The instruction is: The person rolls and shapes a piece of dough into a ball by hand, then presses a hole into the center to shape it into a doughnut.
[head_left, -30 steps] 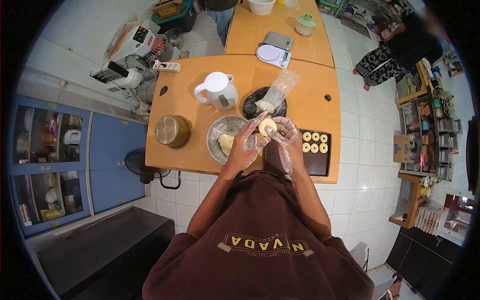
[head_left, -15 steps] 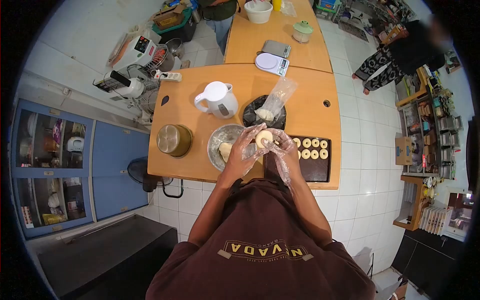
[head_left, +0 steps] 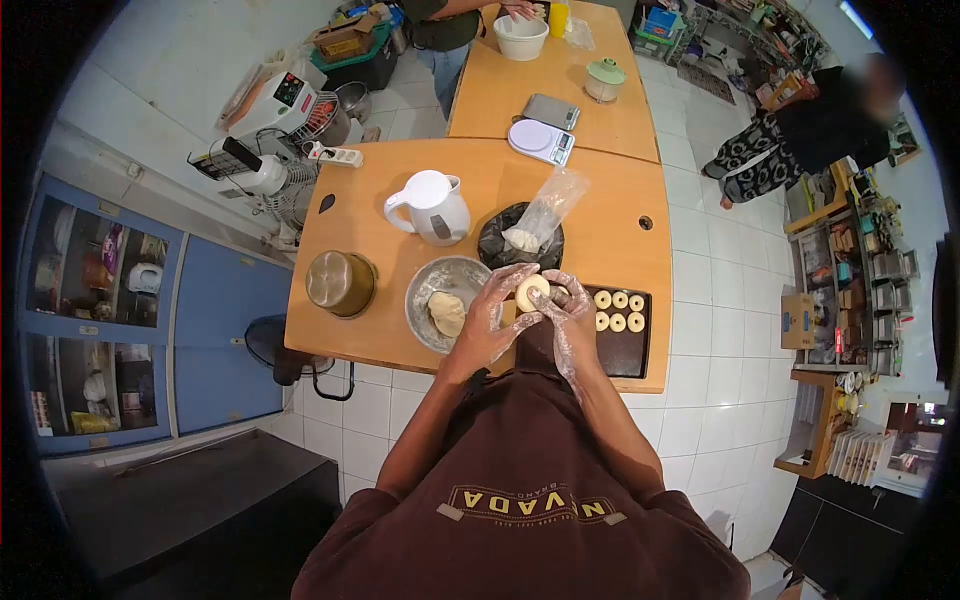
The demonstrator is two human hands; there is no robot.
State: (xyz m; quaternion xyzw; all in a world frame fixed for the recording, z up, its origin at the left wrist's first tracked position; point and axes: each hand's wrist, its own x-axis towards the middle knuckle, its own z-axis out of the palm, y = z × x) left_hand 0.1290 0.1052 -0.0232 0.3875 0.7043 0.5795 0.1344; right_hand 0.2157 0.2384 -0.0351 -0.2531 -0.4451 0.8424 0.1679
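My left hand (head_left: 489,318) and my right hand (head_left: 570,328), both dusted with flour, meet over the table and hold a pale dough ring (head_left: 533,292) between their fingers. The right thumb lies against the ring's lower edge. Under and beside the right hand is a dark baking tray (head_left: 628,358), partly covered by that hand, with several small dough rings (head_left: 619,300) in rows. A metal bowl (head_left: 421,300) stands just left of my left hand, with a lump of dough (head_left: 446,313) in it.
Beyond my hands, a clear bag of white powder (head_left: 525,238) rests on a black plastic bag (head_left: 497,246). A white kettle (head_left: 436,212), a metal pot (head_left: 338,284) and scales (head_left: 541,141) share the table. One person (head_left: 445,35) works at a white bowl (head_left: 521,42); another (head_left: 800,135) stands right.
The dough ring has turned in my fingers and its central hole now shows. The view has shifted slightly. At the far table, a person's hands have come to the white bowl.
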